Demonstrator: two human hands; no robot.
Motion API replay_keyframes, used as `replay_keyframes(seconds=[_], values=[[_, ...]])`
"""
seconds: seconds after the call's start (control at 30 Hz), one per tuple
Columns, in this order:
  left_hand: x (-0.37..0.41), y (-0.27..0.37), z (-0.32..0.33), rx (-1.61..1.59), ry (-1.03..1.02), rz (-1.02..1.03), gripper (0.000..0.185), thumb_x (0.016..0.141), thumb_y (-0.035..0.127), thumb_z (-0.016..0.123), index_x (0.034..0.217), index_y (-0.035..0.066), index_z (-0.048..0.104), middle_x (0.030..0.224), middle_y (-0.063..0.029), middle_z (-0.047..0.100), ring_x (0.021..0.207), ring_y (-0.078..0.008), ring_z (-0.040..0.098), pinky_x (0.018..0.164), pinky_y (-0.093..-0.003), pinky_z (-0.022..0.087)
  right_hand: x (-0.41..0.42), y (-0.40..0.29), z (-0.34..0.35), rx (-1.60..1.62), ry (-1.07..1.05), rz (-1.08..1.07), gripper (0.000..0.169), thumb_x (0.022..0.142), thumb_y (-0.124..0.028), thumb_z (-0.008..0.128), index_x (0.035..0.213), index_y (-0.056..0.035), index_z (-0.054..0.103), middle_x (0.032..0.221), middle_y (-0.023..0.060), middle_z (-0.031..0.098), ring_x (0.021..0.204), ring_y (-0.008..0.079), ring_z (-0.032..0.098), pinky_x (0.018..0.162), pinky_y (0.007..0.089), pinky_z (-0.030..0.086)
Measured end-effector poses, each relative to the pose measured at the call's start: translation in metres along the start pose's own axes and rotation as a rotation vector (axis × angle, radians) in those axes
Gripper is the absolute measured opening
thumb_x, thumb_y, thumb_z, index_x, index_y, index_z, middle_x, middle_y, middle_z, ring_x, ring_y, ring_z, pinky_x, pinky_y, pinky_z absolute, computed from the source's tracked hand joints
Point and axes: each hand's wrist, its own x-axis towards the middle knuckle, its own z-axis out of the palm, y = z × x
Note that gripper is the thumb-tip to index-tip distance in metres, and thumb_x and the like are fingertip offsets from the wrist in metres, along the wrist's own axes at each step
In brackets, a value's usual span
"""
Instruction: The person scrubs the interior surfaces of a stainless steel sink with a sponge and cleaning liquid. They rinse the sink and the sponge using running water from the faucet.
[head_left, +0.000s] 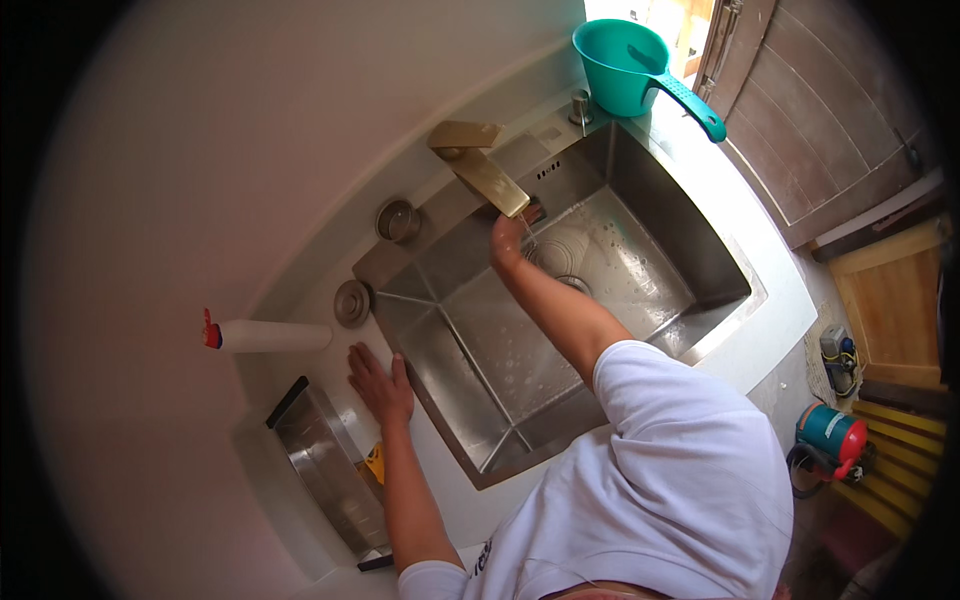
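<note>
My right hand (510, 236) reaches into a stainless steel sink (480, 360), against its back wall just below the gold-toned faucet (480, 176). A thin stream of water (527, 231) runs from the spout beside the hand. The faucet partly covers my fingers; a small dark patch shows by the fingertips, and I cannot make out whether they hold it. My left hand (382, 382) lies flat on the white countertop (435, 472), fingers spread, beside the sink's rim. Close to its fingertips are a round metal sink stopper (352, 303) and a white squeeze bottle (274, 337) with a red cap.
A teal dipper (622, 71) stands at the sink's far corner by a soap dispenser (580, 109). A metal cup-shaped strainer (397, 220) sits behind the sink. A metal tray (330, 457) lies left of my forearm, near a yellow object (375, 463). A teal-and-red machine (831, 439) is at lower right.
</note>
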Motion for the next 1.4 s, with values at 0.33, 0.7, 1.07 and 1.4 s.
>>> replay_keyframes(seconds=[0.33, 0.7, 1.07, 1.4], values=[[-0.010, -0.025, 0.007, 0.012, 0.028, -0.018, 0.071, 0.093, 0.042, 0.044, 0.146, 0.001, 0.020, 0.151, -0.0187, 0.021, 0.140, -0.0328, 0.019, 0.114, -0.0506, 0.013, -0.073, 0.006, -0.001, 0.025, -0.282, 0.208, 0.096, 0.093, -0.063, 0.027, 0.140, 0.0175, 0.002, 0.149, 0.0347, -0.003, 0.141, 0.0404, -0.003, 0.116, 0.0422, 0.003], [-0.008, -0.012, -0.003, -0.002, 0.028, -0.030, 0.071, 0.092, 0.039, 0.047, 0.145, 0.000, 0.020, 0.151, -0.0194, 0.022, 0.140, -0.0340, 0.020, 0.113, -0.0509, 0.014, 0.114, 0.002, -0.084, -0.140, -0.088, -0.327, 0.084, 0.096, -0.055, 0.029, 0.141, 0.0142, 0.012, 0.151, 0.0298, 0.007, 0.143, 0.0353, 0.005, 0.116, 0.0370, 0.006], [-0.008, -0.013, -0.001, 0.003, 0.025, -0.030, 0.070, 0.093, 0.040, 0.046, 0.145, 0.000, 0.022, 0.151, -0.0189, 0.021, 0.140, -0.0334, 0.019, 0.113, -0.0509, 0.014, 0.064, -0.073, -0.062, -0.200, -0.081, -0.527, 0.087, 0.096, -0.055, 0.032, 0.143, 0.0123, 0.005, 0.151, 0.0292, 0.003, 0.143, 0.0363, 0.002, 0.116, 0.0377, 0.004], [-0.003, -0.009, 0.008, -0.023, 0.024, 0.001, 0.070, 0.093, 0.040, 0.046, 0.146, 0.002, 0.020, 0.151, -0.0181, 0.020, 0.141, -0.0325, 0.018, 0.114, -0.0510, 0.012, 0.075, -0.081, -0.070, -0.161, -0.076, -0.577, 0.085, 0.096, -0.053, 0.036, 0.143, 0.0117, 0.006, 0.150, 0.0315, 0.003, 0.142, 0.0383, 0.005, 0.115, 0.0414, 0.006]])
